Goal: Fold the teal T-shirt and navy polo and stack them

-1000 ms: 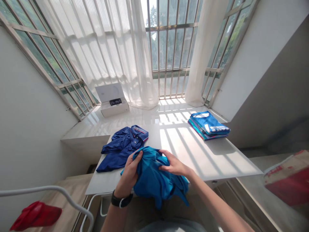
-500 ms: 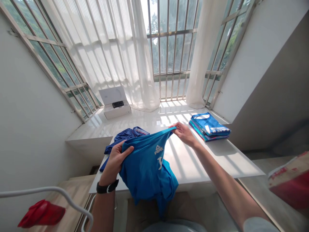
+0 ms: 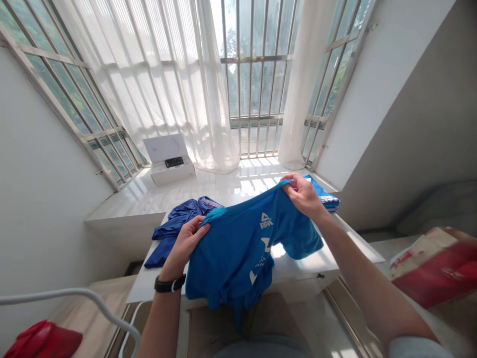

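A blue T-shirt (image 3: pixel 231 243) with white printing hangs between my two hands, over the front edge of the white table (image 3: pixel 357 248). My left hand (image 3: pixel 188 238), below which a black watch sits on the wrist, pinches the shirt's upper left part. At the upper right, my right hand (image 3: pixel 303 194) grips the cloth between thumb and fingers. The shirt's lower part droops in folds. Behind my left hand lies a crumpled dark blue garment (image 3: pixel 182 219). Partly hidden by my right hand is a stack of folded clothes (image 3: pixel 328 199).
An open white box (image 3: pixel 173 171) with a black object in it stands on the window ledge (image 3: pixel 122 201). A red and beige bag (image 3: pixel 436 268) is at the right. At lower left are a red item (image 3: pixel 42 340) and a grey-white tube (image 3: pixel 85 298). Curtains and barred windows rise behind.
My hands have spread further apart, the right one moving right and up, so the shirt is stretched wider. More of its print and a sleeve show. The view has shifted slightly.
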Demonstrator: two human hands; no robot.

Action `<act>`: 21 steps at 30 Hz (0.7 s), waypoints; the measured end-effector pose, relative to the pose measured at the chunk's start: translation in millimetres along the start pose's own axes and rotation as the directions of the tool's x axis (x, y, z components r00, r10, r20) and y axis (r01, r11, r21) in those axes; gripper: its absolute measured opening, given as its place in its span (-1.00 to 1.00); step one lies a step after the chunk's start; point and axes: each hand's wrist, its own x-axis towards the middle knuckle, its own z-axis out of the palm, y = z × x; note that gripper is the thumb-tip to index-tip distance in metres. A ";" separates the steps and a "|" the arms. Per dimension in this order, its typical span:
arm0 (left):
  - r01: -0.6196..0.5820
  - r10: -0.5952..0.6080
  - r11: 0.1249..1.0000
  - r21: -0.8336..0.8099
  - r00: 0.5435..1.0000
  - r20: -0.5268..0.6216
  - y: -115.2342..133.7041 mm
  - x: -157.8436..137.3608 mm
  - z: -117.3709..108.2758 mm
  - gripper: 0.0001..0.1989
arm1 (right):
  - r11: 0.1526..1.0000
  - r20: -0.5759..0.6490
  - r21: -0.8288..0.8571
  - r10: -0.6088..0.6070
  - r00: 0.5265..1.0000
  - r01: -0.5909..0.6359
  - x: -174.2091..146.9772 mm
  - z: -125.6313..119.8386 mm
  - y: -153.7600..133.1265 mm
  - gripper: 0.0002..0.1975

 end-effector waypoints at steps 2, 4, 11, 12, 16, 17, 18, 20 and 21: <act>-0.026 0.021 0.997 -0.069 0.997 -0.069 0.3 -1.9 -1.5 -0.58 | 0.998 0.081 -0.067 0.002 0.997 0.003 1.1 0.0 9.5 -0.51; -0.060 0.047 0.994 -0.096 0.990 -0.133 -0.1 -3.7 -6.0 -0.56 | 0.990 0.195 -0.141 0.002 0.981 0.026 -1.3 2.0 20.9 -0.38; -0.089 0.016 0.913 0.398 0.983 0.185 -12.2 -17.3 -35.6 -0.62 | 0.956 0.313 -0.271 -0.021 0.949 0.111 -23.6 -12.2 51.7 -0.31; -0.079 -0.065 0.877 0.474 0.958 0.281 -17.5 -19.8 -38.5 -0.64 | 0.951 0.379 -0.278 -0.020 0.925 0.135 -26.3 -19.1 54.4 -0.35; -0.092 -0.210 0.756 0.648 0.903 0.374 -37.4 -26.1 -43.4 -0.79 | 0.924 0.689 -0.338 0.116 0.716 0.176 -41.0 -48.1 60.9 -0.59; -0.098 -0.170 0.762 0.641 0.923 0.344 -39.2 -26.7 -43.4 -0.76 | 0.914 0.716 -0.368 0.162 0.679 0.170 -45.6 -54.6 61.4 -0.63; -0.107 -0.110 0.783 0.613 0.946 0.305 -39.1 -26.9 -43.1 -0.75 | 0.907 0.721 -0.388 0.187 0.667 0.165 -50.1 -60.5 61.4 -0.64; -0.126 0.027 0.844 0.521 0.981 0.195 -34.3 -26.4 -40.9 -0.74 | 0.922 0.706 -0.357 0.160 0.690 0.152 -57.2 -70.6 59.6 -0.68; -0.134 0.086 0.875 0.466 0.989 0.123 -30.5 -25.8 -38.7 -0.73 | 0.944 0.681 -0.306 0.127 0.721 0.123 -59.2 -74.6 57.8 -0.68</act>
